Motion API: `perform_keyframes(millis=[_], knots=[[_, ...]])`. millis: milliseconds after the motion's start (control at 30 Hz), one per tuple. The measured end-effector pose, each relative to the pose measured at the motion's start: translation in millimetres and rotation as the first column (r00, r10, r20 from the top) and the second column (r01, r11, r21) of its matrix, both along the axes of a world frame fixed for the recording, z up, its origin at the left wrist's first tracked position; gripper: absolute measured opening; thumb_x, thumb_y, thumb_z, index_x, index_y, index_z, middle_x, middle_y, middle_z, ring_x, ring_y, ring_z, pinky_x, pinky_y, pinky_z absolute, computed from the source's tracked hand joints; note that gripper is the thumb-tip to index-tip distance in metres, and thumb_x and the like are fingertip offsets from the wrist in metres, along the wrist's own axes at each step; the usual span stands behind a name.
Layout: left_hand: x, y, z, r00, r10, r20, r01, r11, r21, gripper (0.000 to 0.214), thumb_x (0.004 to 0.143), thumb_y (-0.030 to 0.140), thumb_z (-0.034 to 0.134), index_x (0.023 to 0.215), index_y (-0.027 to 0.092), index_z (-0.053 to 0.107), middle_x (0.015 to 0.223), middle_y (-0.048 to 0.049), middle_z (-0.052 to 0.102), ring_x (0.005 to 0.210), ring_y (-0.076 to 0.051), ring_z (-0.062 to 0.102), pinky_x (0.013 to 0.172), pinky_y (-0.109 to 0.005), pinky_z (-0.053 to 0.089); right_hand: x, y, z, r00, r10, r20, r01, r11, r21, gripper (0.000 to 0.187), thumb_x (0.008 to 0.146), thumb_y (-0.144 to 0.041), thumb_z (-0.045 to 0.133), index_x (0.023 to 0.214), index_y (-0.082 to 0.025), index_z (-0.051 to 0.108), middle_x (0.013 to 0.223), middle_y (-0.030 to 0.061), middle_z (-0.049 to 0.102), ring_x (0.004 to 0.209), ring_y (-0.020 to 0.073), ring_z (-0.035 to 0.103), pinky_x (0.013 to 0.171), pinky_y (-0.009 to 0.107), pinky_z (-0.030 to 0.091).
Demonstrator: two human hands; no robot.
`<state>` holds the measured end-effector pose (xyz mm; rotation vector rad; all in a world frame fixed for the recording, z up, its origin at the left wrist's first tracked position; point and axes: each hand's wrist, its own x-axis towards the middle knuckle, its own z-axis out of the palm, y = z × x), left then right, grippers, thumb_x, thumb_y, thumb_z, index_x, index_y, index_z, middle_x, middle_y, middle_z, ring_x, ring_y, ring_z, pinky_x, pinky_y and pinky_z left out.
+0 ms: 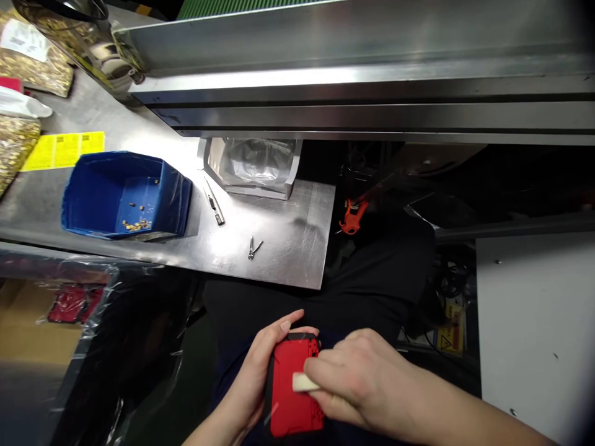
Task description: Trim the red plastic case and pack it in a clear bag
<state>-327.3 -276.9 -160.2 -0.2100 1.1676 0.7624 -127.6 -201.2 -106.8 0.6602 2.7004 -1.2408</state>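
My left hand [258, 365] grips a red and black rectangular case [290, 384] along its left edge, low in the view over my lap. The thumb lies near its top corner. In my right hand [357, 378], closed, is a small off-white flat piece [303, 382], pinched between thumb and fingers. Its blunt end is over the red face of the case; whether it touches I cannot tell. My right fingers cover part of the case's right edge, where small cut-outs show. The rest of the off-white piece is hidden in my grip.
On the metal table [288, 254] are a blue bin [174, 198] with small brass parts, a grey tray [260, 189] lined with plastic, a cutter knife [214, 201] and nail clippers [253, 249]. An orange-handled tool [353, 217] hangs beyond the table's corner. Bags of brass parts [35, 56] lie at far left.
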Motion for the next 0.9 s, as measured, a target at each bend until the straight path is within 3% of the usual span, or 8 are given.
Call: perform_keyframes(millis=[500,900], knots=[[-2.4,1.1,1.4,1.0,0.007,0.011,-0.007,1.0,-0.011,0.063,0.092,0.048,0.066,0.144,0.016,0.055,0.126,-0.0202,0.073,0.113,-0.036,0.069,0.104,-0.05,0.053,-7.3,5.2,3.0,1.0,0.02,0.0,-0.02,0.998,-0.063,0.022,0.103,-0.035,0.05,0.084,-0.024,0.045,0.074,-0.0085,0.06,0.058,0.0097,0.043,0.055,0.03,0.022],[-1.4,-0.4,1.8,1.0,-0.023,-0.019,0.024,1.0,0.007,0.062,0.093,0.05,0.065,0.146,0.019,0.051,0.124,-0.0177,0.074,0.112,-0.037,0.07,0.102,-0.051,0.053,-8.4,12.4,13.3,0.991,-0.018,0.131,0.043,0.981,-0.19,0.02,0.099,-0.027,0.053,0.081,-0.024,0.042,0.072,-0.0095,0.057,0.059,0.0095,0.039,0.055,0.028,0.021]])
